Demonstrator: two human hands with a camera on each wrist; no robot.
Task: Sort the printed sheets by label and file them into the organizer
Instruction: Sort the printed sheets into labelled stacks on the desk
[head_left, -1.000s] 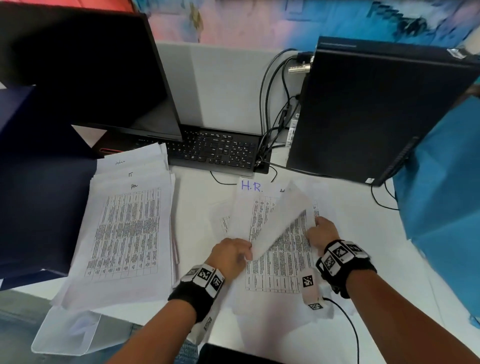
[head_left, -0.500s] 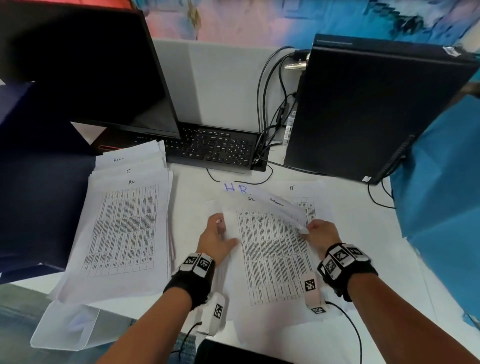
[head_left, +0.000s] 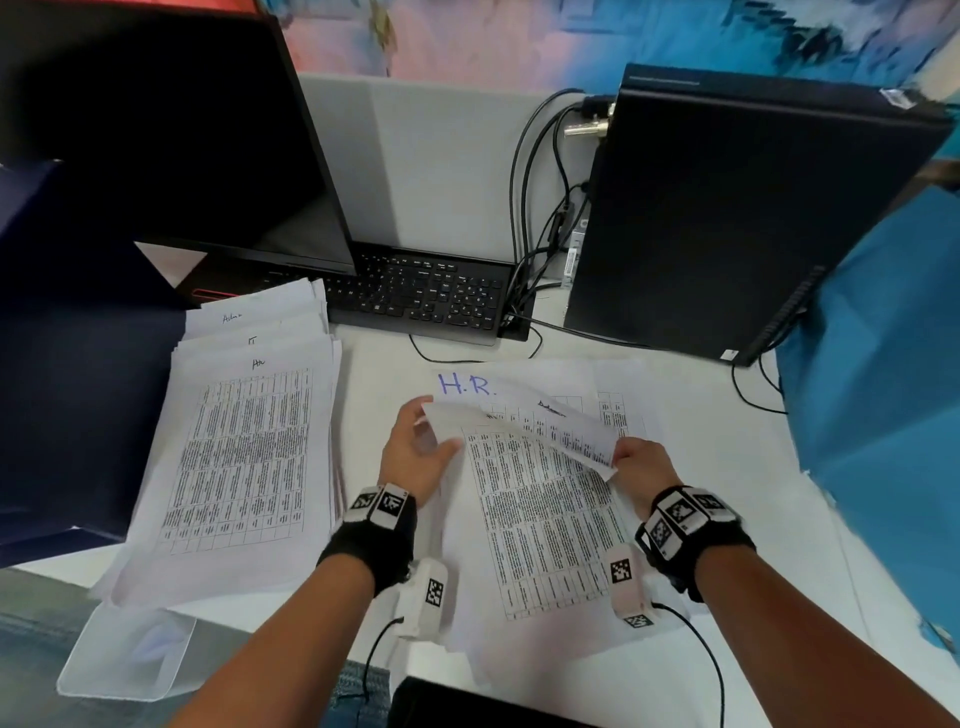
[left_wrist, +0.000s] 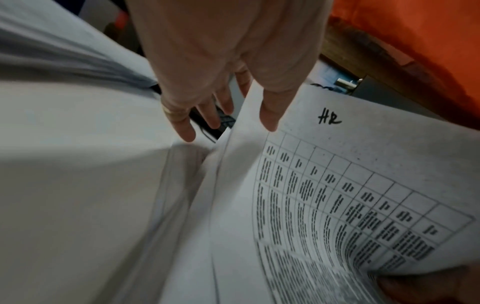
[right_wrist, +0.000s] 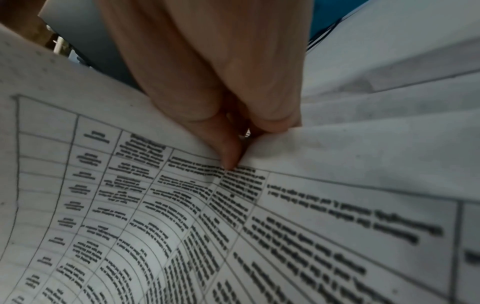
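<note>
A printed sheet (head_left: 524, 428) marked HR (left_wrist: 330, 119) is lifted and curled above the middle pile (head_left: 540, 525) on the white desk. My right hand (head_left: 621, 457) pinches its right edge between thumb and fingers (right_wrist: 228, 152). At the sheet's left edge is my left hand (head_left: 423, 426); its thumb (left_wrist: 270, 115) lies on the printed face and its fingers stay straight and spread beside the edge. A sheet with a big blue H.R. label (head_left: 467, 384) lies behind the pile. A taller stack (head_left: 244, 441) of table sheets with handwritten headings sits to the left.
Behind the papers stand a black keyboard (head_left: 415, 296), a dark monitor (head_left: 156, 156), a PC tower (head_left: 727, 208) and loose cables (head_left: 540, 208). A navy folder-like object (head_left: 78, 364) is at the left, blue cloth (head_left: 883, 415) at the right, a clear sleeve (head_left: 130, 654) overhanging the near edge.
My left hand rose from lying flat on the pile to the left edge of the lifted sheet. My right hand kept its pinch and the sheet now curls higher.
</note>
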